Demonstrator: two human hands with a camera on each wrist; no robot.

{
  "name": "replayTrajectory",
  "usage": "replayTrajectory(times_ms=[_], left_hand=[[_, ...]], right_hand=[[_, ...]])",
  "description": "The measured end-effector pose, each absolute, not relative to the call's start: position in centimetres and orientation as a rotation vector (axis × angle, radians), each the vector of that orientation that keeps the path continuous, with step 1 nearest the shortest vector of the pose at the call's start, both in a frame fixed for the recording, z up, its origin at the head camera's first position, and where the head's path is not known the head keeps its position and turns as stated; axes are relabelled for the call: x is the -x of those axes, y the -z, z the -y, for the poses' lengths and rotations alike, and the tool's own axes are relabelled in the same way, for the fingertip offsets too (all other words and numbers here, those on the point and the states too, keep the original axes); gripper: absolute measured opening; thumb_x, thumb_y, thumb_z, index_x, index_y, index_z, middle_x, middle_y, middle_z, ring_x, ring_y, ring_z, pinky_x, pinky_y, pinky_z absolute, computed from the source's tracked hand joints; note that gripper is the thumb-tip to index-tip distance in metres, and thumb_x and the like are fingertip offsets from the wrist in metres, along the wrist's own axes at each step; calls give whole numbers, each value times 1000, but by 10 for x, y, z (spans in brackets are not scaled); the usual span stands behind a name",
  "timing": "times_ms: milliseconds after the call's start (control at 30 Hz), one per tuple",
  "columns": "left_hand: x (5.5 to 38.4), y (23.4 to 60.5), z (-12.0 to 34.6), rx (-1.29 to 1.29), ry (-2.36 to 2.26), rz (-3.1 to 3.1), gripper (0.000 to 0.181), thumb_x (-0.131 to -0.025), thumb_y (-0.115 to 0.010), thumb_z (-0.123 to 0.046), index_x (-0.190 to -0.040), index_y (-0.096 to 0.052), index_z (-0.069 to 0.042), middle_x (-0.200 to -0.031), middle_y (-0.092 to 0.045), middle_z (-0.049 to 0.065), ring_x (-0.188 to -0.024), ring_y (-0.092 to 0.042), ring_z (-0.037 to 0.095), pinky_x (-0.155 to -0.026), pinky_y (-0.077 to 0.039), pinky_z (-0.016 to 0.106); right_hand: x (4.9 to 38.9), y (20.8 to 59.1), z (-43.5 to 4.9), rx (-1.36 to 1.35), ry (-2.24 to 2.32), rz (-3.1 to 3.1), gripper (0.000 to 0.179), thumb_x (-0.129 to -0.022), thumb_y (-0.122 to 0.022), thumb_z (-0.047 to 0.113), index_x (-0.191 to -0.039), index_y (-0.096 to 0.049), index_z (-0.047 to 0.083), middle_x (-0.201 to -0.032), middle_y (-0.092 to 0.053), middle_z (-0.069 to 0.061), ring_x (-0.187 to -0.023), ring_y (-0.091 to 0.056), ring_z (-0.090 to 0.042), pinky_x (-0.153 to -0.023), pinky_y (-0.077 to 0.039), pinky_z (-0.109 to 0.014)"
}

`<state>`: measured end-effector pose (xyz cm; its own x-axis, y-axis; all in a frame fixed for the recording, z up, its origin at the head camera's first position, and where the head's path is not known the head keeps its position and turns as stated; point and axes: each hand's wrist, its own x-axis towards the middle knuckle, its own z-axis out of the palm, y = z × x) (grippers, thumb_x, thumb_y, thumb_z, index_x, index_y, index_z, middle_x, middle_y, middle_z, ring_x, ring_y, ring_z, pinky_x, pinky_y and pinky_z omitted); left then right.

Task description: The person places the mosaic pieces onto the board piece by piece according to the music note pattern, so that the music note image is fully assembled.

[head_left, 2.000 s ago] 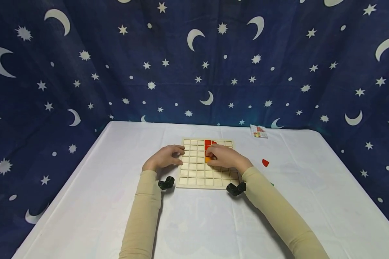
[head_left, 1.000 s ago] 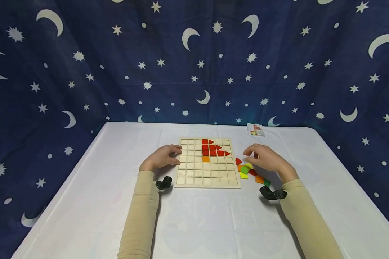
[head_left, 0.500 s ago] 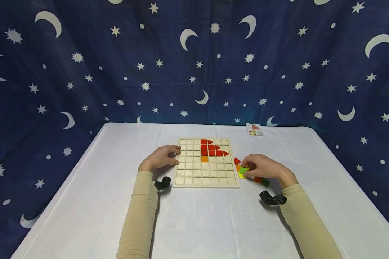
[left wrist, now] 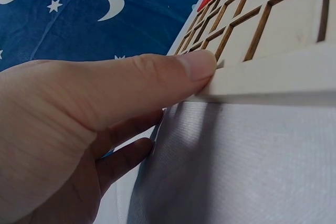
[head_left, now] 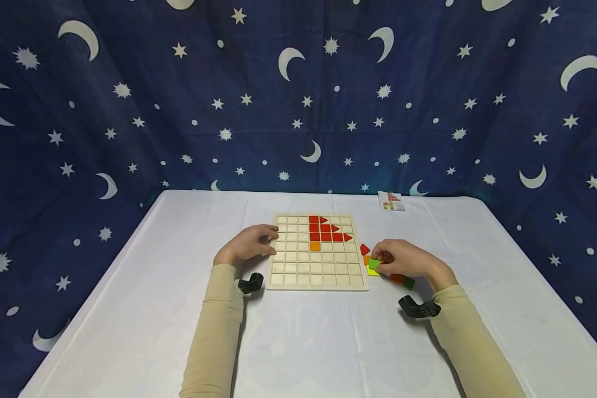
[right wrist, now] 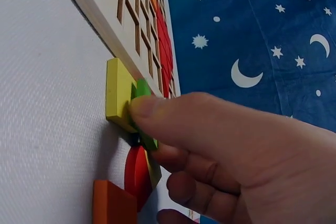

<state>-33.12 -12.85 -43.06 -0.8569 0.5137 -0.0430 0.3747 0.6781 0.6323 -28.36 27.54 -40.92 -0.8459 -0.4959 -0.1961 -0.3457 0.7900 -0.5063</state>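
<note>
A wooden grid board [head_left: 291, 266] lies on the white table, with red tiles [head_left: 325, 237] in three rows and one orange tile [head_left: 315, 246] below them. My left hand [head_left: 249, 243] rests at the board's left side; its thumb [left wrist: 199, 65] touches the rim in the left wrist view, fingers relaxed. Right of the board, my right hand [head_left: 409, 260] pinches a green tile [head_left: 375, 264] between thumb and fingers. Close against it stands a yellow tile [right wrist: 119, 95] in the right wrist view. The hand partly covers the loose pile.
Around the right hand lie a red pointed tile [head_left: 365, 249], a red curved tile [right wrist: 136, 174], an orange tile [right wrist: 113, 203] and a dark green tile [head_left: 408, 282]. A printed pattern card [head_left: 391, 201] sits at the table's back. A starry curtain [head_left: 258, 66] hangs behind.
From over the board, my right hand has gone right to the loose tiles, come down and gripped the green one. The orange tile on the board came into sight. My left hand has stayed put.
</note>
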Motion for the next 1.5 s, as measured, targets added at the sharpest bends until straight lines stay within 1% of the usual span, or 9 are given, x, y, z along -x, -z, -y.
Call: replayTrajectory(times_ms=[200,400,500,633,833,967,1067,1333,1500], left_hand=[[330,431,128,-721,-933,-2674,46,-86,-76,-15,-127,-63,-1,-147,-48,11,-140,-36,31,-116,-30,45],[331,430,127,-722,-922,-2676,46,-86,-75,-15,-128,-63,-1,-147,-47,12,-140,-36,32,-116,-30,45],[331,429,128,-723,-925,-2678,47,-86,-75,-15,-128,-63,-1,-147,-47,12,-140,-36,32,-116,-30,45],[330,428,129,-715,-926,-2679,47,-85,-76,-15,-128,-63,-1,-147,-47,12,-140,-36,31,-116,-29,44],[329,427,129,-729,-906,-2687,46,-86,-75,-15,-128,-63,-1,-147,-47,12,-140,-36,32,-116,-29,45],[330,427,130,-727,-910,-2684,46,-86,-76,-15,-127,-63,-1,-147,-47,11,-140,-36,31,-116,-29,43],[330,427,129,-724,-908,-2684,46,-86,-76,-15,-128,-63,-1,-147,-47,11,-140,-37,31,-116,-30,43],[331,427,128,-711,-922,-2683,46,-86,-75,-15,-128,-62,0,-147,-47,11,-140,-36,30,-116,-30,43],[331,429,127,-705,-917,-2681,46,-87,-75,-16,-128,-62,-1,-148,-47,11,-140,-36,31,-116,-29,43]], right_hand=[[285,410,-270,645,666,-2683,30,-87,-75,23,-112,-67,8,-95,-62,1,-83,-53,-16,-76,-50,-33],[290,408,-243,751,681,-2713,24,-88,-73,22,-109,-70,11,-91,-59,3,-80,-53,-14,-72,-49,-29],[294,403,-220,846,653,-2722,24,-89,-73,23,-110,-70,12,-95,-60,3,-83,-55,-14,-75,-51,-30],[300,399,-191,974,580,-2740,25,-89,-72,23,-111,-70,12,-102,-63,3,-88,-57,-13,-84,-53,-33],[305,404,-161,1039,501,-2749,27,-89,-74,25,-112,-69,11,-101,-62,2,-87,-56,-14,-83,-51,-31],[306,409,-155,1050,461,-2755,26,-89,-74,24,-111,-70,11,-100,-61,3,-87,-55,-12,-81,-51,-30],[306,411,-154,1065,470,-2763,22,-89,-73,22,-108,-71,11,-98,-62,2,-86,-57,-12,-80,-52,-30],[304,413,-151,1076,520,-2776,19,-88,-74,21,-104,-70,11,-97,-64,3,-89,-61,-12,-81,-53,-30],[304,415,-153,1099,515,-2788,20,-89,-73,22,-105,-71,11,-98,-64,3,-89,-61,-11,-81,-53,-30]])
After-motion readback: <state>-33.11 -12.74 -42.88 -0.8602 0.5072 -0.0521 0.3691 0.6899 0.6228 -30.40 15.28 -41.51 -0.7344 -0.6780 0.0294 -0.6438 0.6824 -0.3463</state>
